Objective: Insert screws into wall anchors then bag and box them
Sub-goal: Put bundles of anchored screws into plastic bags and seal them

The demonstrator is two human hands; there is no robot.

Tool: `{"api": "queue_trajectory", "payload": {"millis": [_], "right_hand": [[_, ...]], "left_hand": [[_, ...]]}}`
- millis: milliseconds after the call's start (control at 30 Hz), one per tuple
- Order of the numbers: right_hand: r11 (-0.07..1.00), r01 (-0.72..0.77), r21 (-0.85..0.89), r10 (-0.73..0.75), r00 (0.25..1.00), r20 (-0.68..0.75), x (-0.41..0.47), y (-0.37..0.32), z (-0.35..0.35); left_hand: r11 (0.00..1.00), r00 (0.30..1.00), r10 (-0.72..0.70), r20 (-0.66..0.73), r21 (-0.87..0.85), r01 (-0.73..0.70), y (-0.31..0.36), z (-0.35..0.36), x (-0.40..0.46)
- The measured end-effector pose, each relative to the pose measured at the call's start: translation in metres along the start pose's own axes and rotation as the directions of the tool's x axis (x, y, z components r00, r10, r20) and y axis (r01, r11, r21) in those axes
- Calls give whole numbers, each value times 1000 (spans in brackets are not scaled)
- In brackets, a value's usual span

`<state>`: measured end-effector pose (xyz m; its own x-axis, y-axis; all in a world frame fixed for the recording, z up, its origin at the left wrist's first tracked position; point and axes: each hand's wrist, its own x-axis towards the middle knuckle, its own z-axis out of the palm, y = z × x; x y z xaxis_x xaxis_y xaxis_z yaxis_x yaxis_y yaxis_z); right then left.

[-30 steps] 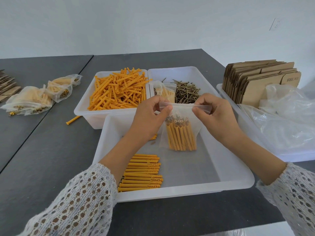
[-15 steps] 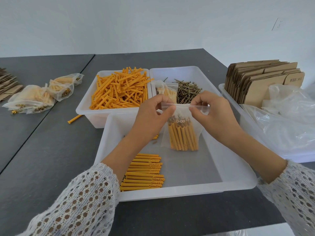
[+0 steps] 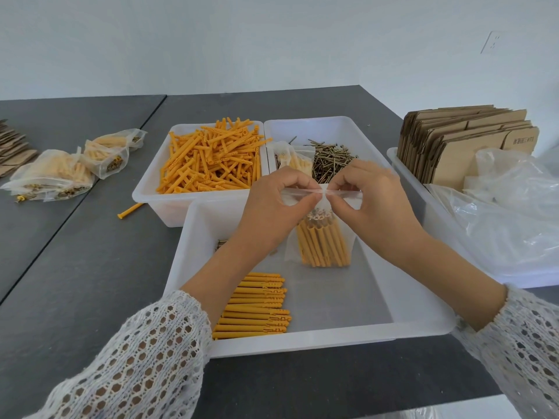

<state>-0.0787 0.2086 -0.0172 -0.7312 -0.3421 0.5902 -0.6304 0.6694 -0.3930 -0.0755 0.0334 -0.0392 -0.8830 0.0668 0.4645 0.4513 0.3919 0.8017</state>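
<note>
Since 1 second ago the 2 hands are drawing together along the zip strip: the left hand [image 3: 273, 207] and the right hand [image 3: 375, 201] are now pinching nearly side by side at the middle of the strip, where before they were gripping its 2 ends. In the head view, the fingers [image 3: 305, 201] of both hands are closed tight on the top edge of the clear bag [image 3: 323, 237], which is hanging upright over the front tray [image 3: 423, 316] on the desk [image 3: 90, 282], holding a bundle of orange anchors with screw heads showing at the top. A row of filled anchors [image 3: 254, 306] is lying in the same tray, left of the bag. To seal well, she is probably needing to press thumb against forefinger and slide outward along the whole strip, keeping the bag upright so nothing is catching in the zip.
</note>
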Motion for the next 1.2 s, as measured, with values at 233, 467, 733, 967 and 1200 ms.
{"api": "queue_trajectory", "payload": {"millis": [233,467,733,967,1200], "right_hand": [[977,68,-204,-70,998,-3,2,-6,6],[951,96,-293,-108,994,-25,-1,-2,9],[910,142,-389,-129,990,60,-1,-6,5],[861,210,-463,-192,978,85,-4,-6,-16],[858,278,-433,-263,960,96,-7,-4,-24]], "left_hand": [[998,999,36,-25,53,-35,1,0,0],[986,994,109,-17,126,-106,-1,1,1],[940,976,219,7,267,-212,0,-2,-1],[813,936,329,129,466,-350,13,-13,1],[642,907,337,253,643,-418,27,-42,-7]]}}
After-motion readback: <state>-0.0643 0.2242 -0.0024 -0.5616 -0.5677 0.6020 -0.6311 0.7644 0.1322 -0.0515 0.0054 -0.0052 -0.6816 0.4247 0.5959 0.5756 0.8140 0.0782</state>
